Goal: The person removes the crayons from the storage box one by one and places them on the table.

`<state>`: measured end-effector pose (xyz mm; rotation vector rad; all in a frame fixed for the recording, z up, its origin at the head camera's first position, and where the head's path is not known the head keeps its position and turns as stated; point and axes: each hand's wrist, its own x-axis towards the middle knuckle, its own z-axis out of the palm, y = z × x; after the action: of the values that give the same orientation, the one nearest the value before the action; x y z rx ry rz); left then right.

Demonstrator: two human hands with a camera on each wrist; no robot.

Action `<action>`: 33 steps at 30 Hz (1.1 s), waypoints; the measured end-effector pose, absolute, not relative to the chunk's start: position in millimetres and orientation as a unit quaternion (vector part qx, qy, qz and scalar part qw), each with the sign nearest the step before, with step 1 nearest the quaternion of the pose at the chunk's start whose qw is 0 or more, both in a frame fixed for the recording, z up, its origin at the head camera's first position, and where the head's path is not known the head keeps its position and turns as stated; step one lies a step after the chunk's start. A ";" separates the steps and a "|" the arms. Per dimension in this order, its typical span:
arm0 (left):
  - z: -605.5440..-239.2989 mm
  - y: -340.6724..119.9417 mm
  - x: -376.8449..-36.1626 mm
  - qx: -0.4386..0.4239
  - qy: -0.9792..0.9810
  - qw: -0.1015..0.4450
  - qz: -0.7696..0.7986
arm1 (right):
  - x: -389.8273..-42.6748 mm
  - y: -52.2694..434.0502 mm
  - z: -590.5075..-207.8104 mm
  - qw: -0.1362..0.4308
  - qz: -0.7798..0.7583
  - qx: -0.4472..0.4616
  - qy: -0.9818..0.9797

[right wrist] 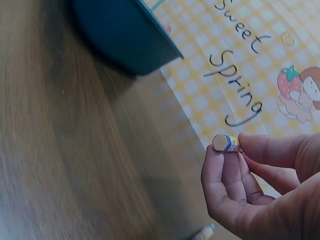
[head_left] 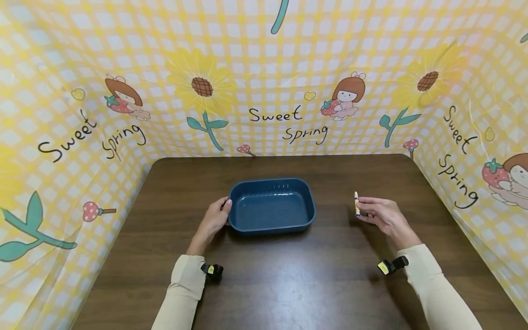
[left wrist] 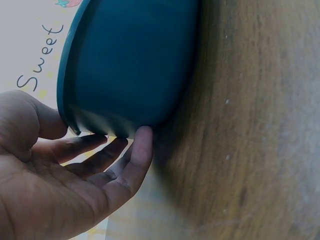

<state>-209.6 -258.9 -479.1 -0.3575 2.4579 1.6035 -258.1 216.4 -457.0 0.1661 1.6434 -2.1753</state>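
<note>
Two hands work over a brown table (head_left: 288, 284) walled in by yellow checked cloth (head_left: 62, 137). A blue tub (head_left: 271, 205) sits near the table's middle, closer to the far edge. The left hand (head_left: 214, 219) rests against the tub's left end, thumb on the rim and fingers (left wrist: 135, 160) straight, touching the wall low down without curling round it. The right hand (head_left: 381, 214) hovers well to the right of the tub, toward the table's right edge, and pinches a crayon (head_left: 356, 204) between thumb and fingertips, holding it upright above the wood; its yellow body with a blue band (right wrist: 226, 143) shows in the right wrist view.
</note>
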 end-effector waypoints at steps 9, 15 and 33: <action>-478.8 -258.9 -210.5 -0.123 0.824 0.092 0.545 | -256.5 244.4 -460.4 0.208 -0.794 0.071 0.567; -478.5 -260.0 -210.2 -0.123 0.824 0.096 0.544 | -253.5 261.8 -463.6 0.205 -0.788 0.074 0.576; -480.3 -259.9 -209.0 -0.126 0.815 0.103 0.557 | -244.7 301.6 -467.8 0.174 -0.781 0.084 0.594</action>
<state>-209.0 -259.9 -480.3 -0.3730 2.4049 1.6428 -244.7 301.6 -467.8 0.2385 1.6830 -2.2150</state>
